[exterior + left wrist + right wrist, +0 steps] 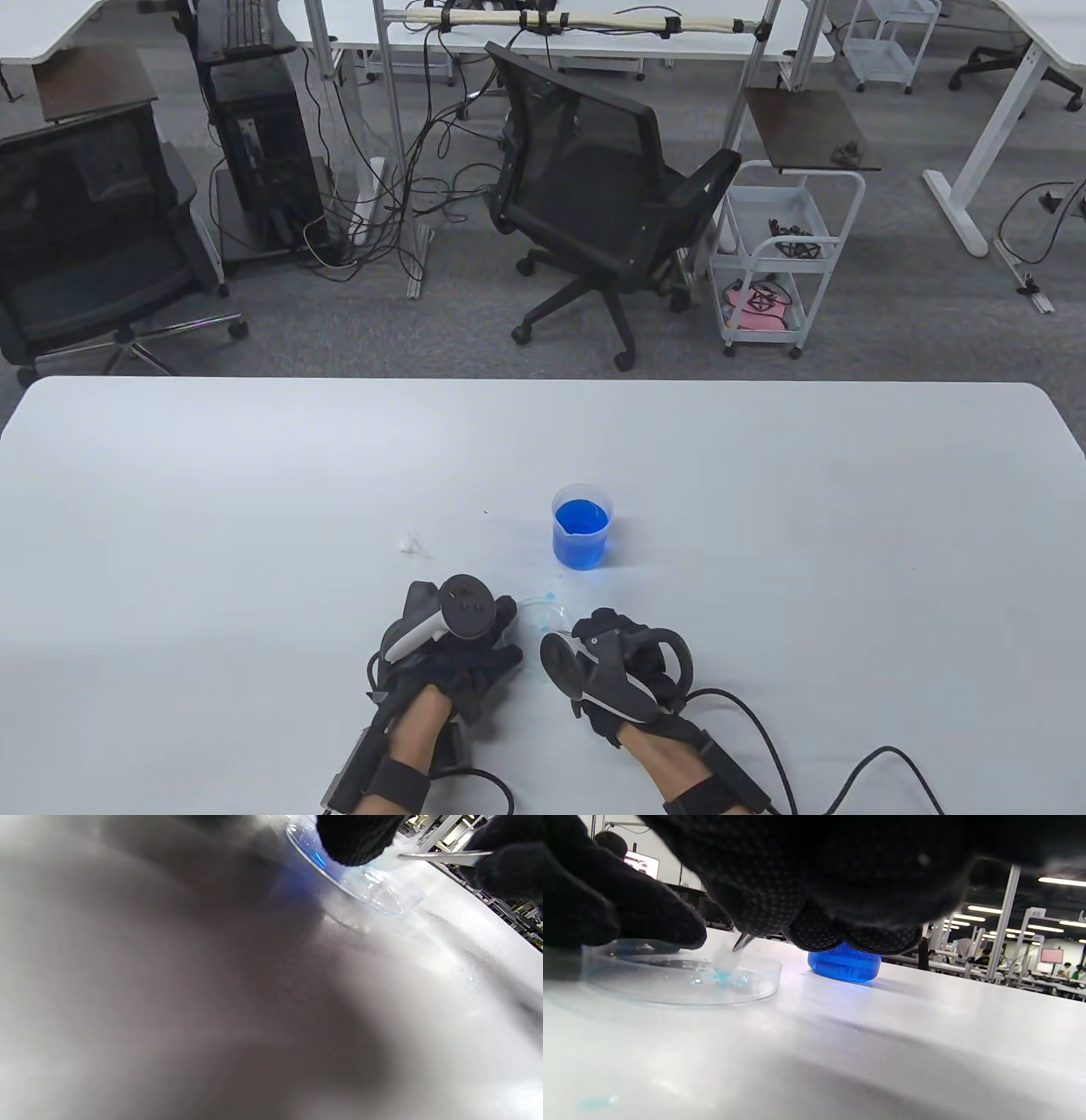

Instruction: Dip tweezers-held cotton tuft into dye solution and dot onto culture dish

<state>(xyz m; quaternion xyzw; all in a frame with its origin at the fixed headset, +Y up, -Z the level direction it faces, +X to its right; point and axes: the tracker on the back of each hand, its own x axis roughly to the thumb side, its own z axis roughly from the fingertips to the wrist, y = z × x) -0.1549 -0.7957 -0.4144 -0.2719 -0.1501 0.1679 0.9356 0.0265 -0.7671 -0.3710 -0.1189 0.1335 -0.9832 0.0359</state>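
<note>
A clear culture dish (540, 610) lies on the white table between my hands, with pale blue spots in it (725, 978). My left hand (496, 632) holds the dish at its left rim; its fingers (653, 921) rest on the rim. My right hand (590, 638) grips metal tweezers (742, 941) that pinch a white cotton tuft (726, 963). The tuft's blue-stained end touches the dish floor. The left wrist view shows the tweezers (445, 856) and tuft (396, 846) over the dish (369, 887). A beaker of blue dye (581, 526) stands just beyond the dish.
A loose bit of white cotton (413, 543) lies on the table left of the beaker. A faint blue smear marks the table (596, 1103) near my right hand. Glove cables (848, 764) trail off the front edge.
</note>
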